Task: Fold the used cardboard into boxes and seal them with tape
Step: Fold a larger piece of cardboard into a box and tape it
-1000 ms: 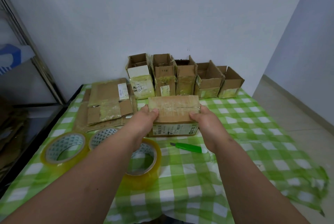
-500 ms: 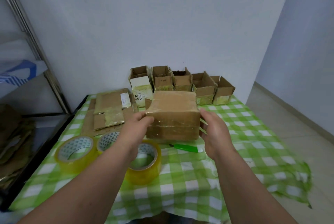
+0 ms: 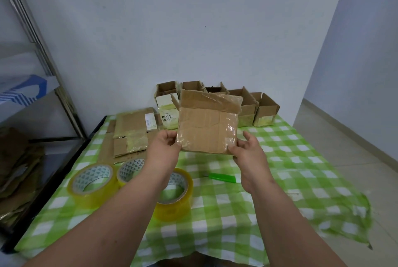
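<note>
Both hands hold box [image 3: 207,125] up over the table [image 3: 280,159], taped face toward camera, flaps up. Left hand [image 3: 163,148] pinches lower left corner, right hand [image 3: 247,152] grips lower right corner. Tape rolls [image 3: 92,182] and cutter [image 3: 224,178] on cloth below.

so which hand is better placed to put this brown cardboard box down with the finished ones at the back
Probably the right hand: the row of open boxes has free tablecloth on its right end. The left hand grips the brown cardboard box above the tape rolls.
</note>
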### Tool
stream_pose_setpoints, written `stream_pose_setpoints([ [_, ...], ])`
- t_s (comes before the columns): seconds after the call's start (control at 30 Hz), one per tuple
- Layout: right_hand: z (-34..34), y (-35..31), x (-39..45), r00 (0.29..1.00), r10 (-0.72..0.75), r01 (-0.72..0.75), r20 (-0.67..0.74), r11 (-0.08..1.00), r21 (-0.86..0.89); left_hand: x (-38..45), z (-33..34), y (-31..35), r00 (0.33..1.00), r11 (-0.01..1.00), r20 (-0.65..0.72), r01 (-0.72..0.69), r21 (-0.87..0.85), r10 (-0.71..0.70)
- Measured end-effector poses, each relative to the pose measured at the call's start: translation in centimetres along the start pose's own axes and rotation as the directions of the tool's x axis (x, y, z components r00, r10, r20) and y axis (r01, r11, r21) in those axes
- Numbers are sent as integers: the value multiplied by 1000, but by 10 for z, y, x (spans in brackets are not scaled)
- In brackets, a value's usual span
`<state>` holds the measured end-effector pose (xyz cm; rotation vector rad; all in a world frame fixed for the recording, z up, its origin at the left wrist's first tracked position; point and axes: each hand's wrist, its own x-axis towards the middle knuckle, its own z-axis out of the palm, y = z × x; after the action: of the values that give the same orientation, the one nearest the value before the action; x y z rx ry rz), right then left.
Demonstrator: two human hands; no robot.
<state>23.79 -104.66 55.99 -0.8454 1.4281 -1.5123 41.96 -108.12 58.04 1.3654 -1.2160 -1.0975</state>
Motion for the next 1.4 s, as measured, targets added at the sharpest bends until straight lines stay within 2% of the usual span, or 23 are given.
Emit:
stream_pose_setpoints([
  [0.13,-4,-6,3,999,-43,44,23,998,-37,5,6,1,996,999,83,-42,31,40],
  [0.2,-8,-7,7,999,-50,50,0,999,5,8,8,3,995,998,87,-58,40,54],
  [0.3,-16,-12,12,997,-79,78,8,993,84,16,12,2,996,1000,89,3,-5,-3],
  [0.4,-26,-14,21,995,-34,23,92,992,122,27,18,-4,993,997,108,56,-58,-50],
  [0.5,-40,-11,29,991,9,-23,130,994,104,38,31,-1,989,996,143,49,-70,-39],
  [0.63,-57,-8,36,991,22,-35,131,995,97,46,55,12,972,1000,233,-12,24,6],
  [0.73,-68,-6,45,1000,2,-4,19,997,72,44,78,23,959,987,284,-60,153,14],
  [0.8,-78,-9,49,992,-37,45,-120,997,63,43,97,27,947,928,313,-178,328,70],
  [0.87,-93,-12,53,956,-89,112,-279,991,69,45,115,29,922,816,350,-329,475,168],
  [0.97,-120,-11,65,862,-174,211,-476,977,26,51,141,29,876,650,406,-470,597,260],
  [1.07,-145,-5,81,743,-215,240,-634,970,-48,56,167,32,828,509,463,-560,654,316],
  [1.2,-167,4,109,654,-246,225,-715,966,-126,68,203,39,778,364,529,-627,689,339],
  [1.4,-187,16,162,693,-254,133,-675,965,-226,107,249,37,753,206,572,-647,734,324],
])
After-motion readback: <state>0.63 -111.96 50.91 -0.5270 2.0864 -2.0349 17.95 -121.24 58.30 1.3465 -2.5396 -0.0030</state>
